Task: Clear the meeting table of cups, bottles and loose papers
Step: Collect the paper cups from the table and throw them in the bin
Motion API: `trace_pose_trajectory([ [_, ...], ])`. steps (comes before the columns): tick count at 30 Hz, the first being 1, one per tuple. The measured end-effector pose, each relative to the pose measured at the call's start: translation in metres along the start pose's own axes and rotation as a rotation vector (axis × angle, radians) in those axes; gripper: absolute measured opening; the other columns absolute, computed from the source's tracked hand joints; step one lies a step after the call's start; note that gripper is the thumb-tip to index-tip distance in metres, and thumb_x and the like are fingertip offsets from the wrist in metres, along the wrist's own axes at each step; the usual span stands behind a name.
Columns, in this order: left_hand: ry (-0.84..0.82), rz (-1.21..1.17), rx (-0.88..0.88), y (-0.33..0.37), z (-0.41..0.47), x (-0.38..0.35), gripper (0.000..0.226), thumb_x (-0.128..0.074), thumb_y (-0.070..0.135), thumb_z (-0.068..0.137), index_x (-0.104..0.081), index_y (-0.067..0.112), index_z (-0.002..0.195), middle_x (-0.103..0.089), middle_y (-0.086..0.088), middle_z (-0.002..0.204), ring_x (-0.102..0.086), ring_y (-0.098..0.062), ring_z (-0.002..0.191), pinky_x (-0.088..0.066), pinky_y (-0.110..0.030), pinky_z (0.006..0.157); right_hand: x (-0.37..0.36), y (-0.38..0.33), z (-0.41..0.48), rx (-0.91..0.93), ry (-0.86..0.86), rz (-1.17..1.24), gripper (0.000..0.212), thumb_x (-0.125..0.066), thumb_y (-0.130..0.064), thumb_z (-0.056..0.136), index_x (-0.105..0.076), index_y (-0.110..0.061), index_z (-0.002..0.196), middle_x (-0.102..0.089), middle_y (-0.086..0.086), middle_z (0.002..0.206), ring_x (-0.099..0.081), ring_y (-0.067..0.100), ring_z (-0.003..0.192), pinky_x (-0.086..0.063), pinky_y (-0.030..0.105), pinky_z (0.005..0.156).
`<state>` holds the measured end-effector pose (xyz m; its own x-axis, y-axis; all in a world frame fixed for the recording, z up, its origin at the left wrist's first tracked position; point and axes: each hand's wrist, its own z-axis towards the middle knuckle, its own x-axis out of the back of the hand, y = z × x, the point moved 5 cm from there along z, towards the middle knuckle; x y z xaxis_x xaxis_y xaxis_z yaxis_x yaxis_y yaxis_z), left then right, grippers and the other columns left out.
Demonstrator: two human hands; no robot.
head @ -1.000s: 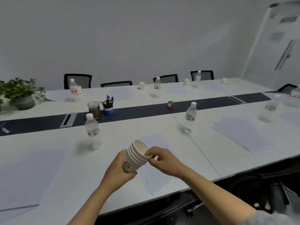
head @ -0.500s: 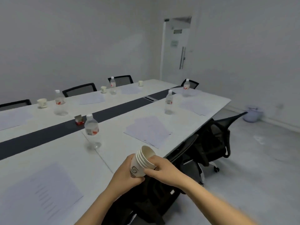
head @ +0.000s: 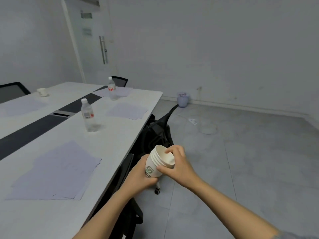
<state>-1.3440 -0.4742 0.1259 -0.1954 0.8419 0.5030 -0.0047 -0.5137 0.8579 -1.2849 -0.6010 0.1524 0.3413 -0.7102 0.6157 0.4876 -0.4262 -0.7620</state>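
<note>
A stack of white paper cups [head: 156,163] is held off the table's right edge, above the floor. My left hand [head: 140,176] wraps its base from below. My right hand [head: 177,165] grips the rim, fingers over the top cup. On the white meeting table [head: 119,133] stand two clear water bottles, one near [head: 88,116] and one far [head: 111,88]. A single paper cup [head: 42,92] sits on the far side. Loose papers lie near me [head: 57,171], further along [head: 126,111] and at the table's end [head: 119,91].
A black office chair [head: 155,133] is tucked at the table's right edge beside my hands. A pale bin [head: 183,99] stands against the far wall. A power strip [head: 192,121] and cable lie on the grey floor. A door [head: 93,38] is at the back.
My view has swung right, from the table's middle to its end and the open floor. Both hands still hold the cup stack, now past the table's edge.
</note>
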Motion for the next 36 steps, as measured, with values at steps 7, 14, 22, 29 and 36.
trace_pose_trajectory([
  [7,-0.167,0.003,-0.129,0.003,0.158,-0.036,0.062,-0.071,0.018,0.069,-0.039,0.042,0.116,-0.054,0.018,0.111,-0.057,-0.003,0.098,-0.05,-0.026,0.082,0.057,0.07,0.103,-0.223,-0.017,0.06,0.093,-0.075,-0.028,0.075,-0.015,-0.027,0.146,-0.03,-0.004,0.137,-0.037,0.01,0.124,-0.033,0.024,0.101],
  [14,-0.305,0.004,-0.171,-0.009,0.27,-0.109,0.061,-0.07,0.023,0.062,-0.045,0.036,0.116,-0.057,0.015,0.107,-0.056,-0.004,0.097,-0.05,-0.028,0.082,0.099,0.171,0.162,-0.394,0.091,0.19,0.098,-0.081,-0.023,0.068,-0.02,-0.029,0.144,-0.036,0.002,0.141,-0.041,0.018,0.127,-0.038,0.039,0.108],
  [22,-0.384,0.042,-0.211,0.004,0.431,-0.184,0.064,-0.073,0.02,0.065,-0.046,0.03,0.121,-0.055,0.019,0.106,-0.054,0.004,0.096,-0.045,-0.014,0.077,0.181,0.276,0.266,-0.398,0.165,0.18,0.09,-0.08,-0.022,0.066,-0.028,-0.031,0.14,-0.04,0.001,0.135,-0.045,0.016,0.122,-0.042,0.035,0.103],
  [29,-0.314,0.024,-0.118,0.017,0.581,-0.231,0.075,-0.069,0.029,0.059,-0.043,0.024,0.129,-0.055,0.01,0.119,-0.055,-0.009,0.107,-0.048,-0.027,0.087,0.26,0.358,0.395,-0.377,0.068,0.122,0.09,-0.081,-0.023,0.068,-0.028,-0.025,0.142,-0.037,0.002,0.139,-0.043,0.013,0.121,-0.037,0.023,0.098],
  [36,-0.271,0.033,-0.034,-0.024,0.704,-0.241,0.078,-0.071,0.034,0.056,-0.043,0.025,0.128,-0.056,0.007,0.119,-0.055,-0.013,0.107,-0.048,-0.035,0.09,0.265,0.427,0.516,-0.363,-0.004,0.122,0.092,-0.079,-0.021,0.07,-0.024,-0.025,0.144,-0.032,0.003,0.143,-0.039,0.016,0.127,-0.033,0.02,0.097],
])
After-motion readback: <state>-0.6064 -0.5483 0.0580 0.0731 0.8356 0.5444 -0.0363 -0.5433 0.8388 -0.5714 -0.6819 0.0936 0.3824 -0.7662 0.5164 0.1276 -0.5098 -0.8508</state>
